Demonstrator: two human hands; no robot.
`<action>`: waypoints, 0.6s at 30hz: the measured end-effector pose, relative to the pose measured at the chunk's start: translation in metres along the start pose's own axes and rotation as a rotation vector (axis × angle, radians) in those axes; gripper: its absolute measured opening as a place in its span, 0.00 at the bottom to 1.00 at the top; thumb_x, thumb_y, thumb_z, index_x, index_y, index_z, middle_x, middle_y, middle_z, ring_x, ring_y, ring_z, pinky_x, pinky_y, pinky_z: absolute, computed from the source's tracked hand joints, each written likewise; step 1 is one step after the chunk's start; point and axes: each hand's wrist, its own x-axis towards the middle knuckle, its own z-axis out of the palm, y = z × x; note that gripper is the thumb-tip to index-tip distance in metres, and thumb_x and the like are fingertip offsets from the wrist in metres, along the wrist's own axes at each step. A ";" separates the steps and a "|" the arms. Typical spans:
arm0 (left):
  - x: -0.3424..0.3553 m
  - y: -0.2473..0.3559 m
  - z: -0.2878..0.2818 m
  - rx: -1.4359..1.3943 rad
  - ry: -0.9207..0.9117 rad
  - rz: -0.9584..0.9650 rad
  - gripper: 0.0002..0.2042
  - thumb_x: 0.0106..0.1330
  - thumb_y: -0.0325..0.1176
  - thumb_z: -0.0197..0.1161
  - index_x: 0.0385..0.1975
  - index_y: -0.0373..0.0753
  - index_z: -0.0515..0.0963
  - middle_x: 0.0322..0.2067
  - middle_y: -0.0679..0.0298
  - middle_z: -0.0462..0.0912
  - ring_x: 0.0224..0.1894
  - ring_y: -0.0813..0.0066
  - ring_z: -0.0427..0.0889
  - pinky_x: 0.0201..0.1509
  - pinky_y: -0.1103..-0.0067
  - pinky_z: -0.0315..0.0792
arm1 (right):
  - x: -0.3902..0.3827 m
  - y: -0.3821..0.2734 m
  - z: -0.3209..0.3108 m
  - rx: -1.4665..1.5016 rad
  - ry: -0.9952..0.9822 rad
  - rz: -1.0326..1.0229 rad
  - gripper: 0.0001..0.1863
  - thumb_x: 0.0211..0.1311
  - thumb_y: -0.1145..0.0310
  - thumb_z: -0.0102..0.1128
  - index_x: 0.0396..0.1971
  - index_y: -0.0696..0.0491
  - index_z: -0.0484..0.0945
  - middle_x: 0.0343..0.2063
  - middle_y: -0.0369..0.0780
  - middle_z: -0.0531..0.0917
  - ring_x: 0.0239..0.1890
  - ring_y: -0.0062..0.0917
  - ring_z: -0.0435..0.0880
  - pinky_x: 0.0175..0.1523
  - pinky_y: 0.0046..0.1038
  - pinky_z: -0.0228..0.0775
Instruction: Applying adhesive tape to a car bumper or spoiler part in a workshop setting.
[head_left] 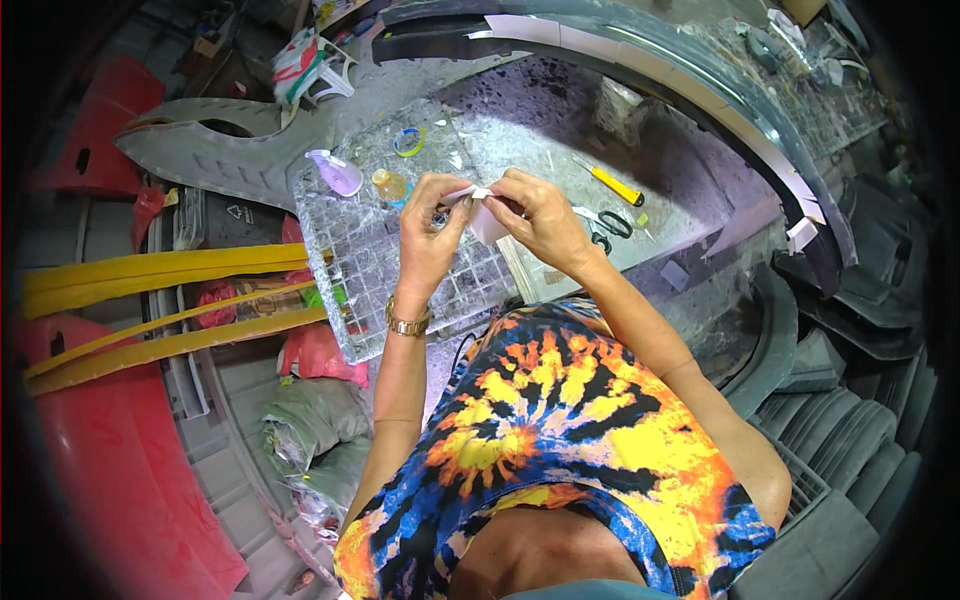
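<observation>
Between my two hands, over the work table (560, 180), is a small piece of white sheet (487, 225), paper or thin film; I cannot tell which. My left hand (432, 215), with a gold watch on its wrist, pinches one side of its top edge. Opposite it, my right hand (545, 215) pinches the other side, fingertips almost touching the left ones. The sheet's lower part hangs below the fingers. Scissors (612, 226) with dark handles and a yellow utility knife (618, 187) lie just right of my right hand.
A purple spray bottle (338, 174), an amber bottle (390, 186) and a tape roll (409, 142) stand or lie left of my hands. A long curved dark panel (690, 95) with white strips arches over the far right. Yellow strips (170, 280) and red panels (130, 450) lie left.
</observation>
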 end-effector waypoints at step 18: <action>-0.002 0.003 -0.001 -0.099 -0.050 0.105 0.10 0.58 0.20 0.63 0.39 0.37 0.81 0.41 0.63 0.78 0.42 0.73 0.77 0.43 0.80 0.73 | -0.001 0.008 0.001 -0.078 0.166 -0.155 0.04 0.55 0.72 0.62 0.29 0.55 0.76 0.26 0.41 0.75 0.31 0.37 0.77 0.36 0.35 0.69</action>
